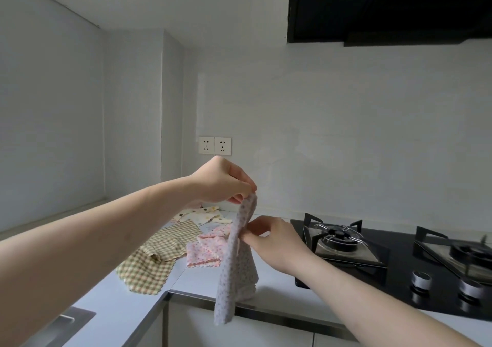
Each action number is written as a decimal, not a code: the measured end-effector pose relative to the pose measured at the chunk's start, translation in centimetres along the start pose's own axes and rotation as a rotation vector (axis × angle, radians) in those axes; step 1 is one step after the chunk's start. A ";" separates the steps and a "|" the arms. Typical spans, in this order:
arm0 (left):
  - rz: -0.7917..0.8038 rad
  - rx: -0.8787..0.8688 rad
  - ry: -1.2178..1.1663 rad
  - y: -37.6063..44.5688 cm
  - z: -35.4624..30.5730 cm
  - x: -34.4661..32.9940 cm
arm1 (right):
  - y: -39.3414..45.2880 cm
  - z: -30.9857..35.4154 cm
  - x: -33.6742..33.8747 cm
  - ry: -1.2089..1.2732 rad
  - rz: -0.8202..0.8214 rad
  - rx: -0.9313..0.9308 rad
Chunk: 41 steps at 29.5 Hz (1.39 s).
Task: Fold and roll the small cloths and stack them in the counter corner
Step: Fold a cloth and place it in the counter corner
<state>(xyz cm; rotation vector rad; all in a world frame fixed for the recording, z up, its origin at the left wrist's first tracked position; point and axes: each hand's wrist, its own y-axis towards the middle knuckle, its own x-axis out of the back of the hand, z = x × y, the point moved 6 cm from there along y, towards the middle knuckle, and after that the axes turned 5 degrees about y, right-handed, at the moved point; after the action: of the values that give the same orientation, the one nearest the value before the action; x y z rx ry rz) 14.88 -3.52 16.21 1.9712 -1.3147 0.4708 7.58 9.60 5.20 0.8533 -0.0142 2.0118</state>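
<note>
Both hands pinch the grey dotted cloth point(234, 261): your left hand point(223, 180) lifts its top corner, right hand point(271, 240) nips mid-edge (hanging over counter point(266, 290) front). Checked cloth point(157, 256) and pink cloth point(202, 250) lie far left.

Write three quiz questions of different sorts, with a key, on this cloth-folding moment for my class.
1. True or false: the left hand holds the top of the grey cloth.
2. Which cloth lies nearest the sink? A pink cloth; B checked cloth; C dotted cloth.
3. Fill in: the right hand pinches the grey cloth partway down, left of the ____.

Key: 1 true. 2 B. 3 stove.
</note>
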 end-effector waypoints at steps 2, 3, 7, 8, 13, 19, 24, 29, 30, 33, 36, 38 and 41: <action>-0.007 -0.002 0.001 0.0 0.2 -0.2 | 0.4 -0.2 0.3 -0.060 -0.052 0.006; -0.015 -0.003 0.006 0.1 0.3 -0.1 | 0.5 -0.5 0.6 -0.087 -0.066 0.000; -0.120 -0.039 0.195 0.0 1.1 1.2 | 0.9 -2.2 2.5 -0.173 -0.130 -0.022; -0.155 -0.048 0.258 0.0 1.4 1.7 | 1.0 -2.7 3.1 -0.202 -0.146 -0.027; -0.184 -0.027 0.336 0.1 3.6 1.9 | 2.0 -4.9 5.8 -0.241 -0.215 -0.049; -0.191 0.048 0.305 1.2 6.2 1.2 | 2.6 -5.6 7.6 -0.294 -0.189 0.025; -0.193 0.132 0.287 2.9 9.2 -0.1 | 4.4 -8.1 7.8 -0.269 -0.209 -0.012; -0.198 0.169 0.298 5.3 12.0 -2.4 | 6.8 -9.8 7.4 -0.336 -0.298 -0.045; -0.202 0.181 0.297 5.8 12.6 -2.8 | 7.1 -10.2 7.4 -0.341 -0.321 -0.059; -0.231 0.224 0.269 7.0 14.2 -3.8 | 8.5 -11.4 7.4 -0.315 -0.390 -0.092; -0.287 0.258 0.211 8.2 15.4 -4.3 | 9.9 -12.1 7.7 -0.234 -0.473 -0.104; -0.306 0.265 0.191 9.1 16.0 -4.6 | 10.8 -12.6 7.7 -0.218 -0.499 -0.101; -0.325 0.280 0.158 10.0 17.2 -5.3 | 12.1 -13.6 7.2 -0.225 -0.478 -0.099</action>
<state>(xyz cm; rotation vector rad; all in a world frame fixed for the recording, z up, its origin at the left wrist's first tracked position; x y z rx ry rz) 2.16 -14.89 4.72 2.2729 -0.8443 0.6621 -11.62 12.46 2.68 0.9164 -0.0333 1.4535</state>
